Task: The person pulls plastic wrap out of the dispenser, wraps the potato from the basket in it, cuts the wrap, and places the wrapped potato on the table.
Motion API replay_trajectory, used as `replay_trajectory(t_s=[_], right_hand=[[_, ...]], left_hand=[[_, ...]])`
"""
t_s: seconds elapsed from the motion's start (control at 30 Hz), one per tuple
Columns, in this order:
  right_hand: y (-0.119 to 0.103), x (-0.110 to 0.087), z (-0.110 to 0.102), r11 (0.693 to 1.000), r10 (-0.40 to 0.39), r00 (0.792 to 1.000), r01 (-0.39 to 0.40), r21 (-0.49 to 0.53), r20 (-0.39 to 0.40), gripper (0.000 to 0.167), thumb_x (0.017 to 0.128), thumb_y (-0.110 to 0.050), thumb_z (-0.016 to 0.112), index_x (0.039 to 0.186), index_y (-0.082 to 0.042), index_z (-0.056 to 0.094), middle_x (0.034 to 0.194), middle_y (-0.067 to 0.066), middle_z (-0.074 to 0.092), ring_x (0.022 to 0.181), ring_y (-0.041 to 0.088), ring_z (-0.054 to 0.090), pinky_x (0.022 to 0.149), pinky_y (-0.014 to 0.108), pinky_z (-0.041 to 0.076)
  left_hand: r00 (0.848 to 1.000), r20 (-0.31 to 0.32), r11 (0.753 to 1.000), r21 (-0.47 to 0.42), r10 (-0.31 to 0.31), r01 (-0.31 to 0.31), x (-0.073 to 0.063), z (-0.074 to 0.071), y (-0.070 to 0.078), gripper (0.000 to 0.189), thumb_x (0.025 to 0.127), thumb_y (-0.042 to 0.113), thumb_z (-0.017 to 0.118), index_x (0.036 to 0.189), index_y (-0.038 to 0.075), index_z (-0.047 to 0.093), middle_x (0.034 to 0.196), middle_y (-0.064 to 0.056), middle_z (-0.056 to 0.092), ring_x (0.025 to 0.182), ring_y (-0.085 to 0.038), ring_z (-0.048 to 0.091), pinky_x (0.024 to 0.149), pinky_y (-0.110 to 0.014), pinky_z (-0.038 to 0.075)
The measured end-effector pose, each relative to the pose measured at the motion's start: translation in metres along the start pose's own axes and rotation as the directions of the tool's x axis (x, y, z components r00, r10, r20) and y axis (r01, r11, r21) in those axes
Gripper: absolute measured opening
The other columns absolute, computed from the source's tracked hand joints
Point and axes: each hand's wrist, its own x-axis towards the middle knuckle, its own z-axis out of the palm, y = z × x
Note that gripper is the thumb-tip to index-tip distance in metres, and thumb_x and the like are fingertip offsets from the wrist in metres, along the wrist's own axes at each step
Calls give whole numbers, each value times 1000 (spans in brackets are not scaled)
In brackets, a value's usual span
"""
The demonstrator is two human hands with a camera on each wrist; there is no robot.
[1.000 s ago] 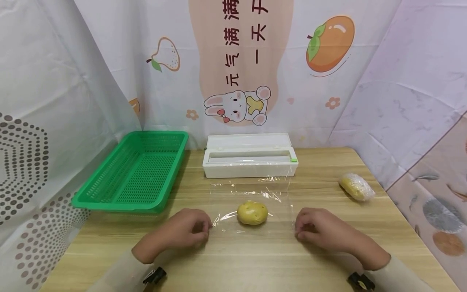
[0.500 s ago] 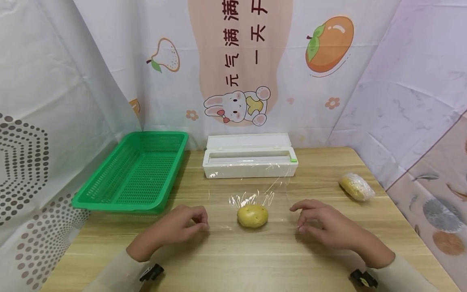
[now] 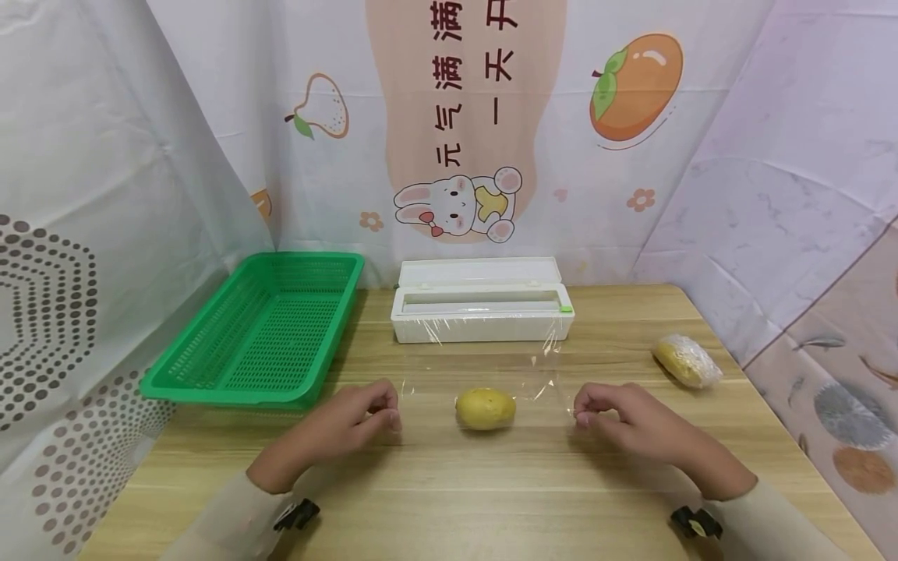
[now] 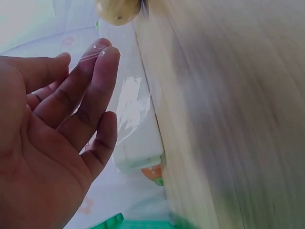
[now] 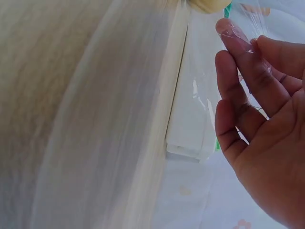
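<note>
A yellow potato (image 3: 486, 408) lies mid-table on a sheet of clear cling film (image 3: 484, 370) that runs back to a white film dispenser box (image 3: 482, 312). My left hand (image 3: 391, 414) pinches the film's left near edge, and my right hand (image 3: 579, 411) pinches its right near edge. The potato sits between the two hands, touched by neither. In the left wrist view film clings to my fingertips (image 4: 101, 47), with the potato (image 4: 118, 9) just beyond. The right wrist view shows film wrapped on a fingertip (image 5: 233, 33).
A green slotted basket (image 3: 259, 331) stands at the back left of the wooden table (image 3: 491, 499). A second potato wrapped in film (image 3: 687, 360) lies near the right edge. Printed curtains close off the back and both sides.
Both hands let go of the film for a moment, then pinched it again slightly farther from me. The film, crinkled behind the potato half a second ago, now lies smoother and tauter.
</note>
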Motion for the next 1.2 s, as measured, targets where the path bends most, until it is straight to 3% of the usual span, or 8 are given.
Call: replay_trajectory(t_s=[0.2,0.4,0.57,0.83,1.03,1.2], right_hand=[[6,8,2,986,142,989,-146,83,47,6,103,-14,63,100,-17,67,83,-9,73,76,8,67,69,26,53],[13,17,3,949,216,970,-237,208,115,8,104,-8,58,102,-6,65,79,1,75,78,21,75,72,28,57],[18,25,1,919,283,948,-311,244,144,11,104,-11,58,103,-3,65,77,4,73,75,23,73,67,30,59],[23,39,2,910,368,918,-388,144,147,11,103,-14,58,101,-8,67,70,2,66,62,15,62,53,27,51],[25,48,6,890,426,891,-443,104,157,14,104,-14,56,98,-7,66,64,1,63,53,11,52,47,24,41],[26,55,11,891,445,887,-453,41,124,13,103,-13,58,95,-9,68,65,0,60,55,12,50,48,25,41]], left_hand=[[998,-15,995,-69,-69,67,10,3,-6,8,107,18,59,99,19,58,85,9,72,73,-8,64,62,-26,52],[994,-21,984,-147,-106,102,18,5,-11,8,108,14,56,100,14,57,83,4,72,76,-11,67,69,-27,58],[985,-44,975,-151,-169,160,24,8,-11,10,109,12,53,99,13,54,81,0,70,73,-14,65,65,-27,56],[942,-106,947,-72,-320,313,37,13,-7,10,107,16,57,97,14,55,77,2,63,67,-14,57,59,-29,49],[925,-129,932,1,-359,362,49,19,-10,11,106,15,58,96,14,55,75,1,59,63,-15,52,55,-29,45],[914,-115,916,56,-389,397,58,22,-12,11,105,13,59,94,13,55,75,1,60,63,-15,53,56,-30,45]])
